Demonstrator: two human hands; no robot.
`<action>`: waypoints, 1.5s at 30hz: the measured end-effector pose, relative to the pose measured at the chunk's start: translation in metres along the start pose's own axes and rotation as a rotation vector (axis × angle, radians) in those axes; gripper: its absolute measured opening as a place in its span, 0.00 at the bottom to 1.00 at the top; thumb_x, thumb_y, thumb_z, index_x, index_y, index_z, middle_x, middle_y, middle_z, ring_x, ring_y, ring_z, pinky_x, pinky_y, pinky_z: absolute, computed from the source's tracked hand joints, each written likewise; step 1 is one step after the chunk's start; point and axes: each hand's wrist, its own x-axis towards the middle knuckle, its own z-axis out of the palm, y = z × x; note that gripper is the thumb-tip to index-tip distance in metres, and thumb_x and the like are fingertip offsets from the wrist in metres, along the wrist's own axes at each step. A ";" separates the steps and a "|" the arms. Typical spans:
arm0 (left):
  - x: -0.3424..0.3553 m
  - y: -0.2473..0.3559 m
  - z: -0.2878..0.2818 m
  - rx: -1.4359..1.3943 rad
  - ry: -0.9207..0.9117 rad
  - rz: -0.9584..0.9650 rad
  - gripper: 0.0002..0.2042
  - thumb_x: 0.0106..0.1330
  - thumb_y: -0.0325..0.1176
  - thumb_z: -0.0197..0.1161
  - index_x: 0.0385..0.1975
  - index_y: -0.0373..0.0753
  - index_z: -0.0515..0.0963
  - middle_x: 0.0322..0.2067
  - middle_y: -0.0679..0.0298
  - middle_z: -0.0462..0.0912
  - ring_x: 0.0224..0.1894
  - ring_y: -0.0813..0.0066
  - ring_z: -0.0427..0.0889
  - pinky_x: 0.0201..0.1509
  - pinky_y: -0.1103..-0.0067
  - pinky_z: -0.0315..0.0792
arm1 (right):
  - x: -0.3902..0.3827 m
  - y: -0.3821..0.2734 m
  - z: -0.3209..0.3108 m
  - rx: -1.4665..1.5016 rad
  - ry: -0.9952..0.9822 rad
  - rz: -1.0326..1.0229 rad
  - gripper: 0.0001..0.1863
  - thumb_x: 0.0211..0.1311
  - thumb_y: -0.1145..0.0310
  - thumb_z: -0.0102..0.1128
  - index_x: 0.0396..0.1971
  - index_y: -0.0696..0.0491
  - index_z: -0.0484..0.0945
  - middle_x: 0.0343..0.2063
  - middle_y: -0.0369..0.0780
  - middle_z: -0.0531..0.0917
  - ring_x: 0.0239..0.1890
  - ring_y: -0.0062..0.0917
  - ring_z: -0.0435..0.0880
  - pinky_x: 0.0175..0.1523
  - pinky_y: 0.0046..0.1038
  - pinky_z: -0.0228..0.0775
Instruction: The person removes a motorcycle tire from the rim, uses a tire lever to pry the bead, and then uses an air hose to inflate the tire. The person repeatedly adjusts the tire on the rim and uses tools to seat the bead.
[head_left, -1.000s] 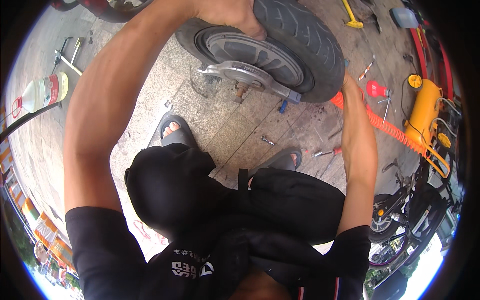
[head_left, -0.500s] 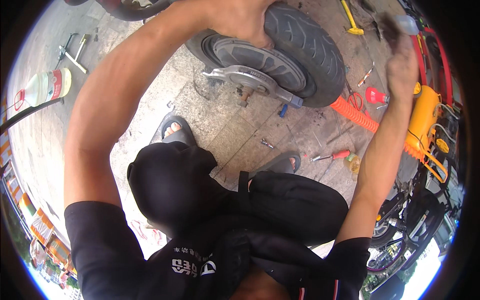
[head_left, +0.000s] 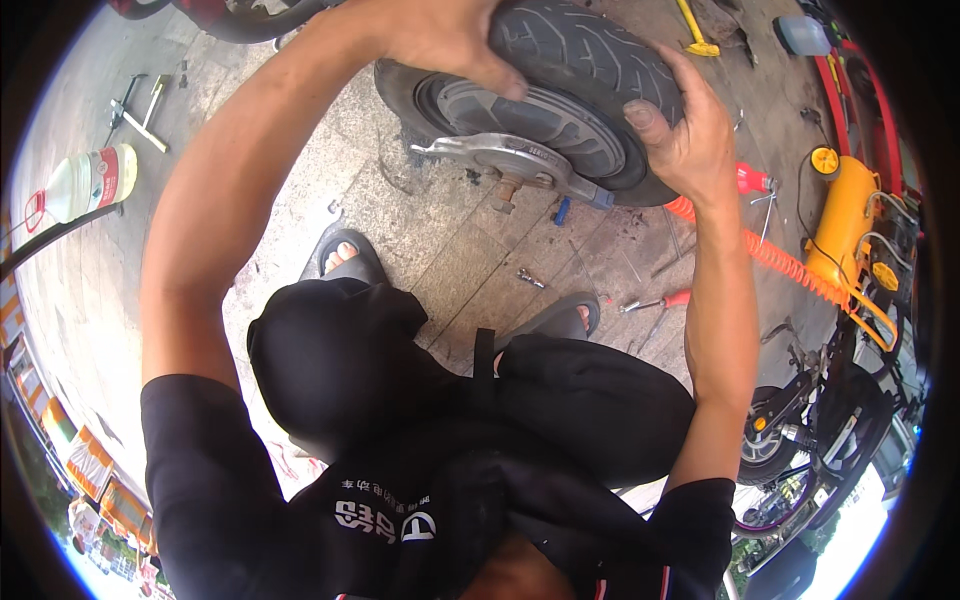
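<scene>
A black scooter wheel [head_left: 590, 45] with a thick treaded tyre stands at the top middle, leaning a little. My left hand [head_left: 445, 40] grips the tyre at its upper left, thumb lying over the sidewall; its other fingers are partly hidden. On the right side of the tyre my right hand [head_left: 692, 140] is clasped, thumb on the near sidewall and fingers over the tread. A silver metal arm [head_left: 510, 152] crosses the wheel hub, and a rusty axle with a nut [head_left: 506, 194] sticks out of it towards me. A small blue piece [head_left: 562, 210] lies on the ground below.
An orange coiled hose [head_left: 785, 260] runs right to a yellow air tank [head_left: 843, 215]. A screwdriver [head_left: 676, 299] and a small metal fitting [head_left: 530, 279] lie near my feet. A yellow hammer [head_left: 701, 47] lies at the back, a T-handled wrench [head_left: 140, 125] and a plastic bottle [head_left: 95, 183] at left.
My right hand has come in from the far right and taken hold of the tyre. The wheel and my left hand have shifted slightly left in view.
</scene>
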 end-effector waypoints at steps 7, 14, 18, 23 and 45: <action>-0.053 -0.038 0.049 -0.160 0.256 -0.304 0.44 0.38 0.41 0.85 0.61 0.36 0.74 0.51 0.50 0.84 0.55 0.51 0.84 0.63 0.67 0.76 | -0.005 0.002 -0.001 0.161 0.026 0.087 0.38 0.46 0.53 0.84 0.53 0.62 0.81 0.44 0.48 0.88 0.47 0.33 0.89 0.54 0.32 0.80; -0.057 0.015 0.004 0.047 0.272 -0.252 0.41 0.37 0.39 0.82 0.57 0.32 0.75 0.52 0.49 0.82 0.56 0.50 0.82 0.61 0.66 0.75 | -0.008 0.010 -0.009 0.435 0.092 0.027 0.44 0.41 0.53 0.88 0.55 0.63 0.79 0.46 0.46 0.88 0.49 0.31 0.87 0.57 0.31 0.79; -0.043 0.018 -0.007 0.169 0.247 -0.256 0.38 0.39 0.38 0.80 0.55 0.34 0.76 0.48 0.49 0.83 0.51 0.47 0.83 0.57 0.63 0.77 | -0.021 0.036 0.011 0.605 0.137 0.071 0.46 0.43 0.55 0.88 0.59 0.63 0.75 0.49 0.45 0.86 0.52 0.28 0.85 0.60 0.30 0.77; -0.015 0.013 0.006 0.179 0.200 -0.238 0.36 0.42 0.40 0.79 0.54 0.35 0.75 0.46 0.48 0.83 0.51 0.46 0.83 0.56 0.61 0.76 | -0.021 0.064 0.028 0.428 0.072 0.040 0.50 0.54 0.38 0.74 0.64 0.63 0.69 0.54 0.47 0.83 0.58 0.35 0.82 0.65 0.34 0.72; 0.017 0.014 0.009 0.230 0.086 -0.240 0.34 0.43 0.37 0.77 0.52 0.33 0.73 0.43 0.43 0.83 0.47 0.43 0.84 0.54 0.59 0.77 | 0.072 -0.028 -0.076 0.128 0.426 -0.221 0.30 0.72 0.45 0.55 0.50 0.60 0.80 0.40 0.49 0.84 0.46 0.41 0.85 0.53 0.34 0.75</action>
